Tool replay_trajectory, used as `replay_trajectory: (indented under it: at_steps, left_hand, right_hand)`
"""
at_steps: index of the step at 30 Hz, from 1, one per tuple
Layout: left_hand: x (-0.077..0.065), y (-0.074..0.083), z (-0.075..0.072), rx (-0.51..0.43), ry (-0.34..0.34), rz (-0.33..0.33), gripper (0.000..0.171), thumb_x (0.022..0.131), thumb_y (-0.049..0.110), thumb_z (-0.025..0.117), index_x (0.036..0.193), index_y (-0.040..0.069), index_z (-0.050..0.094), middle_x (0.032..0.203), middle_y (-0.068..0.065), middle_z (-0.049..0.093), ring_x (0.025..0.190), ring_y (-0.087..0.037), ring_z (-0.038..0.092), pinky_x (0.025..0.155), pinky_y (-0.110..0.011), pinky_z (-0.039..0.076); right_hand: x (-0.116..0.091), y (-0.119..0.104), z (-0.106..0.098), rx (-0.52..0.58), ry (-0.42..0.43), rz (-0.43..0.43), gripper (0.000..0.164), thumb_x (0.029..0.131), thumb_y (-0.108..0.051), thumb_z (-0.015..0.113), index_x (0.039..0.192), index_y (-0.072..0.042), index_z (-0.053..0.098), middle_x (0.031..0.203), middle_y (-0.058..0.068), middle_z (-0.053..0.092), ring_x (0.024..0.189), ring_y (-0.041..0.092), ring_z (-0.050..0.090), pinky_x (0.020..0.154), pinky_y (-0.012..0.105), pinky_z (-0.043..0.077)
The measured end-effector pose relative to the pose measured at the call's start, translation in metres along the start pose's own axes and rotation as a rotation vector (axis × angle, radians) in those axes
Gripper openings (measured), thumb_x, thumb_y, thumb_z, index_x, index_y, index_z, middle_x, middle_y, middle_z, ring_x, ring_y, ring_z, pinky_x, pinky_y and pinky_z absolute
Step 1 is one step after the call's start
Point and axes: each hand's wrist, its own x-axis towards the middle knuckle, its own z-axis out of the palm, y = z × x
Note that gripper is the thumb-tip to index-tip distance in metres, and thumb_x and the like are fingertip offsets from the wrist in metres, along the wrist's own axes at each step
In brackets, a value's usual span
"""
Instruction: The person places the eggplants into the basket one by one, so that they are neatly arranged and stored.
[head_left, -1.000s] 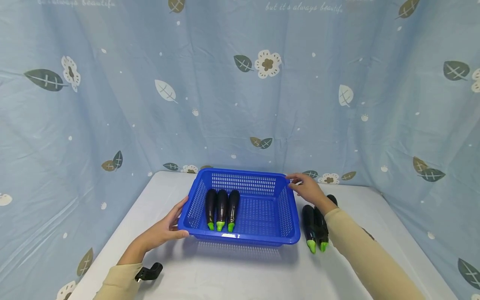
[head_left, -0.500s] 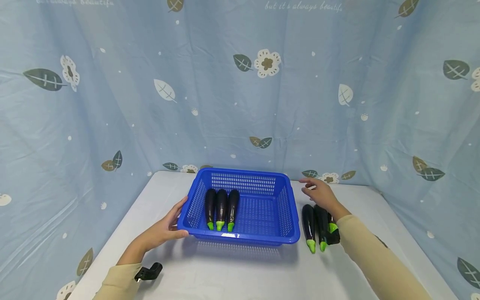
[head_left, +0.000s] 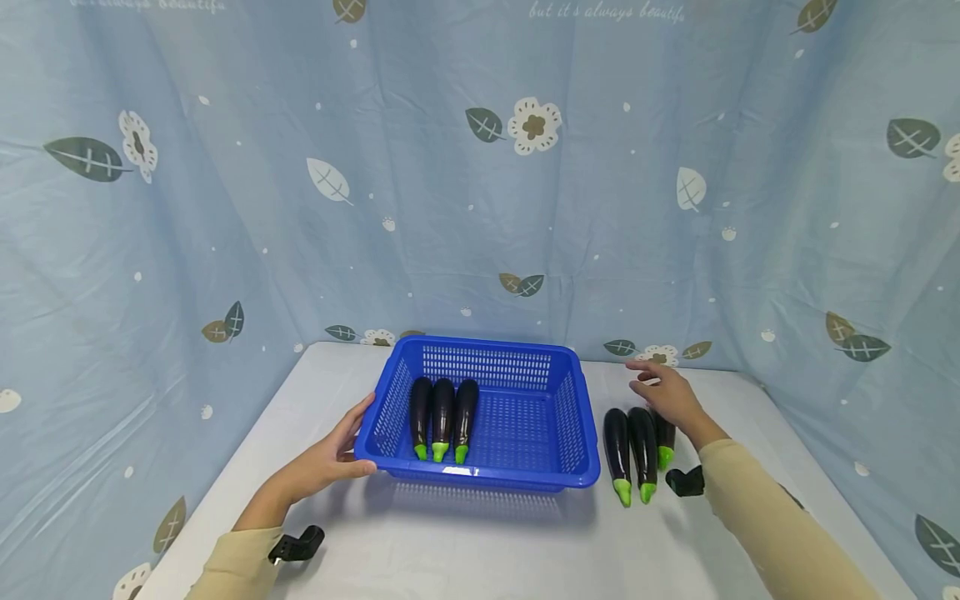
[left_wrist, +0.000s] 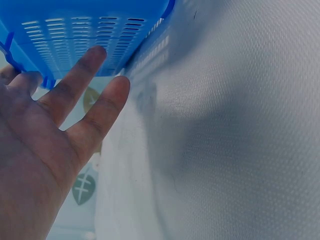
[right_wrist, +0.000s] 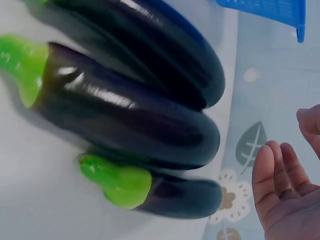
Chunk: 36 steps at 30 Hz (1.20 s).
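A blue plastic basket (head_left: pixel 517 477) stands on the white table with three dark eggplants (head_left: pixel 442 417) lying side by side at its left, green stems toward me. My left hand (head_left: pixel 318 467) rests at the basket's left front corner, thumb at the front rim. In the left wrist view its fingers (left_wrist: pixel 102 112) are spread and extended by the slotted wall. To the basket's right lie three more eggplants (head_left: pixel 642 454), the rightmost partly hidden by my right hand (head_left: pixel 671 396). That hand hovers beyond their rounded ends, fingers loosely bent, holding nothing.
White cloth covers the table (head_left: pixel 450 558). A blue curtain (head_left: pixel 450 208) printed with leaves and flowers hangs behind it and along both sides. Black wrist cameras sit by the left cuff (head_left: pixel 297 544) and the right cuff (head_left: pixel 686 482).
My right hand has left the basket's right rim and moved rightward over the loose eggplants, uncovering more of them. The left hand and basket stay put.
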Motion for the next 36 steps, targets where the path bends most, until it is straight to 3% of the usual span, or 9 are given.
replay_trajectory:
  at_steps: [3, 8, 10, 12, 17, 20, 28, 36]
  left_hand:
    - [0.0, -0.001, 0.0, -0.002, 0.0, -0.002, 0.103, 0.094, 0.019, 0.073, 0.165, 0.03, 0.0, 0.168, -0.023, 0.008, 0.141, -0.051, 0.036, 0.105, -0.049, 0.041]
    - [0.0, -0.002, 0.0, -0.005, 0.0, -0.004, 0.102, 0.094, 0.019, 0.073, 0.165, 0.031, 0.0, 0.168, -0.023, 0.008, 0.141, -0.051, 0.037, 0.101, -0.028, 0.044]
    - [0.0, -0.002, 0.0, -0.006, -0.001, -0.004, 0.102, 0.094, 0.019, 0.073, 0.165, 0.031, 0.0, 0.168, -0.023, 0.008, 0.141, -0.051, 0.037, 0.099, -0.024, 0.044]
    - [0.0, -0.003, 0.0, -0.004, -0.002, -0.002, 0.102, 0.094, 0.018, 0.073, 0.165, 0.031, 0.0, 0.168, -0.023, 0.009, 0.141, -0.051, 0.037, 0.101, -0.028, 0.044]
    - [0.0, -0.004, 0.0, 0.006, 0.003, -0.001, 0.103, 0.094, 0.019, 0.073, 0.164, 0.031, 0.0, 0.168, -0.023, 0.008, 0.141, -0.051, 0.037, 0.105, -0.05, 0.041]
    - [0.001, -0.003, 0.0, 0.006, 0.006, -0.001, 0.103, 0.094, 0.02, 0.074, 0.164, 0.031, 0.0, 0.168, -0.024, 0.009, 0.141, -0.052, 0.037, 0.106, -0.053, 0.04]
    - [0.0, -0.002, 0.0, -0.003, 0.003, -0.005, 0.102, 0.094, 0.019, 0.073, 0.165, 0.03, 0.0, 0.168, -0.023, 0.009, 0.142, -0.05, 0.036, 0.099, -0.021, 0.042]
    - [0.0, -0.001, 0.0, -0.019, -0.003, -0.001, 0.101, 0.095, 0.017, 0.072, 0.164, 0.03, 0.0, 0.167, -0.024, 0.009, 0.141, -0.05, 0.037, 0.1, -0.021, 0.042]
  right_hand:
    - [-0.002, 0.004, -0.001, -0.025, 0.002, 0.015, 0.044, 0.102, -0.016, 0.06, 0.142, 0.0, 0.054, 0.133, 0.035, 0.055, 0.114, 0.051, 0.06, 0.088, 0.055, 0.055]
    - [-0.008, 0.015, -0.004, -0.064, 0.028, 0.006, 0.042, 0.101, -0.014, 0.06, 0.139, 0.003, 0.055, 0.131, 0.037, 0.056, 0.115, 0.054, 0.058, 0.092, 0.062, 0.051]
    - [-0.01, 0.021, -0.005, -0.076, 0.039, 0.002, 0.042, 0.1, -0.013, 0.06, 0.138, 0.003, 0.056, 0.129, 0.038, 0.056, 0.115, 0.055, 0.058, 0.092, 0.063, 0.05]
    - [-0.011, 0.027, -0.006, -0.089, 0.049, 0.006, 0.042, 0.1, -0.014, 0.06, 0.137, 0.004, 0.056, 0.128, 0.038, 0.056, 0.114, 0.055, 0.058, 0.091, 0.063, 0.05]
    - [-0.014, 0.04, -0.007, -0.116, 0.074, 0.06, 0.045, 0.099, -0.017, 0.061, 0.139, 0.004, 0.055, 0.131, 0.041, 0.049, 0.112, 0.055, 0.057, 0.089, 0.063, 0.049]
    - [-0.015, 0.045, -0.005, -0.123, 0.095, 0.106, 0.047, 0.098, -0.018, 0.062, 0.139, 0.004, 0.054, 0.133, 0.041, 0.044, 0.112, 0.054, 0.055, 0.089, 0.062, 0.049]
    - [-0.017, 0.055, 0.0, -0.095, 0.064, 0.193, 0.051, 0.097, -0.019, 0.062, 0.142, 0.004, 0.052, 0.144, 0.039, 0.042, 0.12, 0.056, 0.051, 0.096, 0.065, 0.045]
    - [-0.019, 0.061, 0.004, -0.048, 0.004, 0.27, 0.056, 0.098, -0.02, 0.061, 0.146, 0.003, 0.046, 0.152, 0.038, 0.034, 0.137, 0.059, 0.033, 0.106, 0.069, 0.033]
